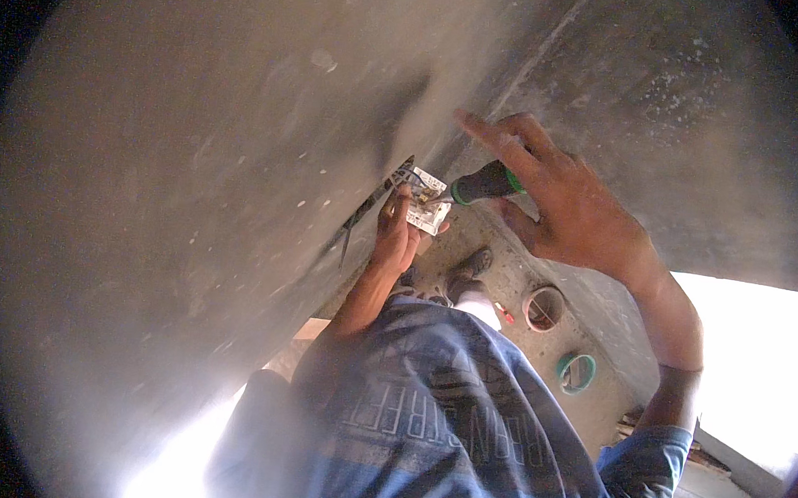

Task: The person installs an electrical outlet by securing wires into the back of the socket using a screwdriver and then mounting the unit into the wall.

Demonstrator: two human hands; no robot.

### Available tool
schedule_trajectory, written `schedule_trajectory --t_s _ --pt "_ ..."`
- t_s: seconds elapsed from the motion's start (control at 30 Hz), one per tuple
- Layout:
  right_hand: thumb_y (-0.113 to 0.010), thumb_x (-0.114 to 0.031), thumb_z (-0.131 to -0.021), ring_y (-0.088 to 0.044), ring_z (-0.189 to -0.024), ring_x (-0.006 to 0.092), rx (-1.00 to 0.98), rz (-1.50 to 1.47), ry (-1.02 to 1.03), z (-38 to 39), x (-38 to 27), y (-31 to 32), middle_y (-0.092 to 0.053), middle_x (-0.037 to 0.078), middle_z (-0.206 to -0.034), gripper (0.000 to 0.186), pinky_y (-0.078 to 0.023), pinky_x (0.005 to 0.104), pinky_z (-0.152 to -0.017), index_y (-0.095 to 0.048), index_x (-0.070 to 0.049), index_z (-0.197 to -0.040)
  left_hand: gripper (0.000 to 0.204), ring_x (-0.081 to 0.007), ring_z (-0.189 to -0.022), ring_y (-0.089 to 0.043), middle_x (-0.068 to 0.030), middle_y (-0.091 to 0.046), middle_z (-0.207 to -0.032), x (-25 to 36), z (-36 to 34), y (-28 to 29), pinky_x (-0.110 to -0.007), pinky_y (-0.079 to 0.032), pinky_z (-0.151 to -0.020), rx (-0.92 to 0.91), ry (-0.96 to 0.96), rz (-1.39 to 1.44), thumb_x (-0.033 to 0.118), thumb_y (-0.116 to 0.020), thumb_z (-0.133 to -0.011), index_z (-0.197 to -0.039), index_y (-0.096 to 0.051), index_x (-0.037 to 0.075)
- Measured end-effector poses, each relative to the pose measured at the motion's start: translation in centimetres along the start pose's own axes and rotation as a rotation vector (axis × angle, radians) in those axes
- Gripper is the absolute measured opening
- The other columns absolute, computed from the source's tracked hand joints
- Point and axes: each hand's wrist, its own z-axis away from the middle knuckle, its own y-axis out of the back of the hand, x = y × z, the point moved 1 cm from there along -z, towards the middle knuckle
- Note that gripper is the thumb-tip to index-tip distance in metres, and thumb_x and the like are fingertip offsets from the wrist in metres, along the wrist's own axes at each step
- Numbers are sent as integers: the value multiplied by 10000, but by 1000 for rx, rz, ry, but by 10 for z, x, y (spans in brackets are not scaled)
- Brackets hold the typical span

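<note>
A white electrical socket, its wired back turned up, sits in my left hand, fingers closed round its edge. Wires run from it toward a dark slot in the plastered wall. My right hand is raised at the right, with a black and green screwdriver between thumb and fingers. The index finger stretches out past the handle. The screwdriver's shaft points left at the socket's terminals; whether the tip touches a screw is too small to tell.
The grey wall rises close on the left and meets another wall at a corner ahead. On the floor below stand a pinkish bucket and a teal-rimmed bucket. A small red object lies near my feet. Bright light enters at the right.
</note>
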Motion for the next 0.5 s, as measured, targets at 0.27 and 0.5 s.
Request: schedule_trajectory --t_s 0.27,0.5 --pt "-608 -294 -921 -644 -742 400 -126 169 -5 0 -5 0 -601 186 -939 532 -534 477 -717 -464 -174 -1418 451 -283 -1020 -660 -141 -613 -1174 3 1 1 -500 -628 -758 -7 -5 -18 383 -538 -993 -1288 -459 51" --pt "-617 -258 -914 -636 -748 400 -146 157 -10 1 0 0 -587 171 -949 511 -532 471 -699 -489 -168 -1401 447 -276 -1015 -660 -140 -611 -1174 2 0 1 -500 -630 -763 -29 -3 -12 376 -535 -996 -1288 -456 47"
